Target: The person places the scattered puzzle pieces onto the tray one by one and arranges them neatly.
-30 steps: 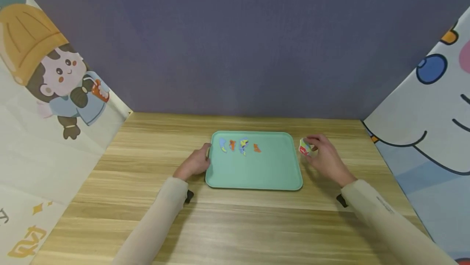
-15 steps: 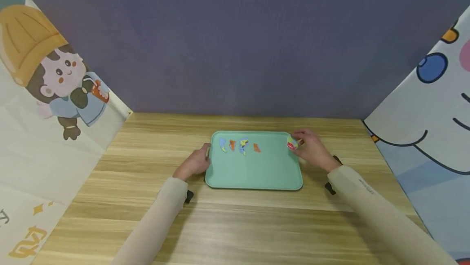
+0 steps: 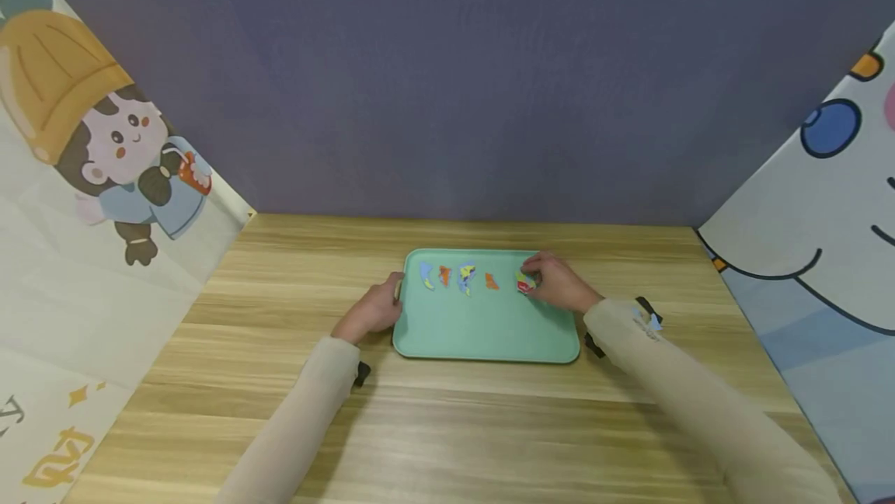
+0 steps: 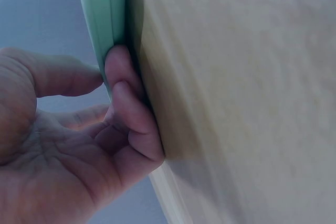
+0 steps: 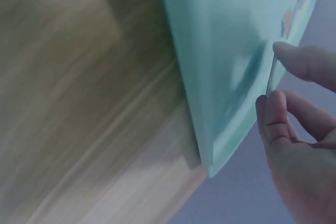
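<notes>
A mint-green tray [image 3: 482, 335] lies on the wooden table. My left hand [image 3: 376, 308] grips its left edge; in the left wrist view, the thumb is at the tray rim [image 4: 103, 11] and curled fingers reach beneath it. Over the tray's right half, my right hand [image 3: 559, 284] pinches a thin, flat puzzle piece [image 3: 524, 284] coloured red, green and yellow. The right wrist view shows this piece edge-on between thumb and fingertips, close over the tray. Further left on the tray lie a row of flat pieces: blue-yellow [image 3: 426, 276], orange [image 3: 444, 276], multicoloured [image 3: 467, 279] and orange [image 3: 492, 281].
A small light-blue piece [image 3: 655, 321] shows on the table beside my right sleeve [image 3: 671, 364]. Behind the table [image 3: 447, 426] rises a dark blue-grey wall [image 3: 447, 85]. Cartoon-printed panels stand at the left [image 3: 63, 294] and right [image 3: 769, 271].
My right hand has moved left from beside the tray to over it, carrying the pinched piece. A light-blue piece beside the right sleeve has come into view. My left hand keeps its grip.
</notes>
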A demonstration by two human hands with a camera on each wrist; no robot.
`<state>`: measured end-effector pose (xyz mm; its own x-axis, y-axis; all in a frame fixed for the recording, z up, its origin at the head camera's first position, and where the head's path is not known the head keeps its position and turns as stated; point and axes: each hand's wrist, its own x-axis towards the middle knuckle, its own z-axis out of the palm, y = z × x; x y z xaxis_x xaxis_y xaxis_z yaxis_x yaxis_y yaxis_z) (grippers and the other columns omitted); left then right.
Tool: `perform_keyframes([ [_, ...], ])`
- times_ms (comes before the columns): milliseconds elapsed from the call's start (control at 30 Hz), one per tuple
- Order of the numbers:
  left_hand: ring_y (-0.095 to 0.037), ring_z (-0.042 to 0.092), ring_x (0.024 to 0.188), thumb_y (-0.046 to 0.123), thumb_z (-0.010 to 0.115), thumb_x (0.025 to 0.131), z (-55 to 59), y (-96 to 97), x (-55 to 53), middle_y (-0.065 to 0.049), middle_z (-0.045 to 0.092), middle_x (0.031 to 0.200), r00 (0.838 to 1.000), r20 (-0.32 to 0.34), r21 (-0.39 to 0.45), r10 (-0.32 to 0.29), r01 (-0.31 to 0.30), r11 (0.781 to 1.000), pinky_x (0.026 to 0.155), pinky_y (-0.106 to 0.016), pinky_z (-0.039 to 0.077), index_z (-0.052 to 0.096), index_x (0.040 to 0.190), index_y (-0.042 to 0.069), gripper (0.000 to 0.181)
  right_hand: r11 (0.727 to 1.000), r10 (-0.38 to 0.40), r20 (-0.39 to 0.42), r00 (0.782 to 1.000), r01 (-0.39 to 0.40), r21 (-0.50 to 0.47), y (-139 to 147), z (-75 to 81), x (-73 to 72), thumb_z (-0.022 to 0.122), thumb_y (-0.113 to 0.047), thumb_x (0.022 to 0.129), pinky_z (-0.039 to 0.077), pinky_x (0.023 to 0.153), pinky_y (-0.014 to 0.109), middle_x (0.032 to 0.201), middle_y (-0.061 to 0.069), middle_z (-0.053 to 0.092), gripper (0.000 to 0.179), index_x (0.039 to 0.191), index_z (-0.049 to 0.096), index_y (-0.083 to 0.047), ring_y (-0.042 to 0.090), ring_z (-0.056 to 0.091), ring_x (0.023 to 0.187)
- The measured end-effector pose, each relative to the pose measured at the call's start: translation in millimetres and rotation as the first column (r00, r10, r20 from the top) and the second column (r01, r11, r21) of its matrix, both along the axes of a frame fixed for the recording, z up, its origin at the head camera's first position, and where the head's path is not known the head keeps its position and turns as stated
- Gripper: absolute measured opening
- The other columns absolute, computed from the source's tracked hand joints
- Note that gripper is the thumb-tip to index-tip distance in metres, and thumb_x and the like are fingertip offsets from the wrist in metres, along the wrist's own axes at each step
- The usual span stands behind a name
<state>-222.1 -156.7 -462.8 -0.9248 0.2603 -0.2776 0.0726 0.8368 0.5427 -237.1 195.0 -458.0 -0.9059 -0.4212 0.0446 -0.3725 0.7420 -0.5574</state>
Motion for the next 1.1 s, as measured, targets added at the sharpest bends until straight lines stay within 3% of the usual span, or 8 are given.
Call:
perform_keyframes([
  [333,-0.018,0.047,0.055,0.01,0.044,0.096,1.0,2.7,0.3,-0.007,0.052,0.068,1.0,0.008,0.01,-0.002,0.002,1.0,0.053,-0.032,0.042,0.02,0.149,0.009,0.058,0.997,0.055,-0.037,0.998,-0.053,0.051,-10.3,-4.6,-10.3,0.074,-0.002,0.077,0.047,0.084,0.041,0.116,0.02,0.055,0.042,0.115,0.062,0.011,0.032,0.056,0.099],
  [667,-0.019,0.05,0.058,0.01,0.045,0.095,0.4,3.2,0.5,-0.008,0.054,0.071,1.0,0.01,-0.002,0.004,-0.004,1.0,0.054,-0.032,0.044,0.02,0.149,0.009,0.059,0.994,0.061,0.045,0.997,-0.065,0.093,-9.1,-4.6,-12.1,0.073,-0.002,0.079,0.039,0.096,0.047,0.12,0.02,0.051,0.042,0.118,0.061,0.01,0.038,0.047,0.115],
  [833,-0.019,0.049,0.058,0.01,0.045,0.095,0.3,3.0,0.9,-0.008,0.054,0.071,1.0,0.011,-0.007,0.006,-0.006,1.0,0.053,-0.032,0.043,0.02,0.149,0.009,0.059,0.996,0.039,0.038,0.999,-0.041,0.078,-7.4,-1.1,-8.7,0.074,-0.006,0.079,0.031,0.102,0.05,0.123,0.023,0.051,0.046,0.12,0.059,0.009,0.042,0.038,0.124],
  [1100,-0.018,0.049,0.058,0.009,0.046,0.094,-0.4,1.1,0.7,-0.008,0.054,0.071,1.0,-0.003,-0.012,0.006,-0.006,1.0,0.053,-0.031,0.043,0.022,0.148,0.009,0.059,1.0,0.017,0.052,0.999,-0.019,0.024,3.9,9.8,0.1,0.07,-0.005,0.083,0.046,0.087,0.046,0.13,0.023,0.045,0.05,0.128,0.053,0.007,0.037,0.051,0.111],
])
